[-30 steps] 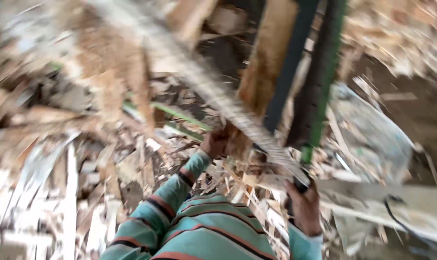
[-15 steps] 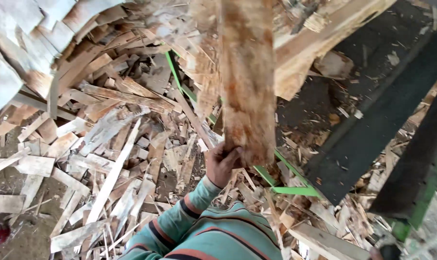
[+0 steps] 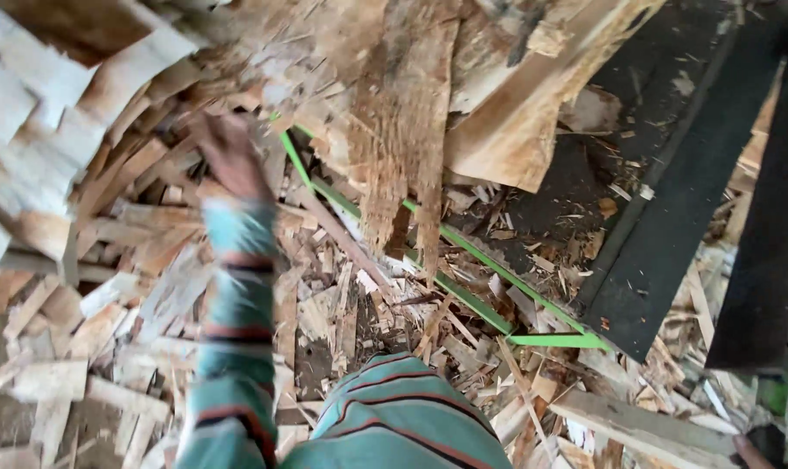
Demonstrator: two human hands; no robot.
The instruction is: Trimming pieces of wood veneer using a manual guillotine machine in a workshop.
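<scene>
Head view: left hand, blurred, grip unclear, stretches out over wood scraps.

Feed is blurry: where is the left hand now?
Head view, upper left: the left hand is stretched over the wood scraps, left of the splintered plank.

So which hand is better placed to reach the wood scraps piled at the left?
Left. The left hand, blurred, is stretched out over the wood scraps; the right hand barely shows at the lower right edge, well away from them.
</scene>
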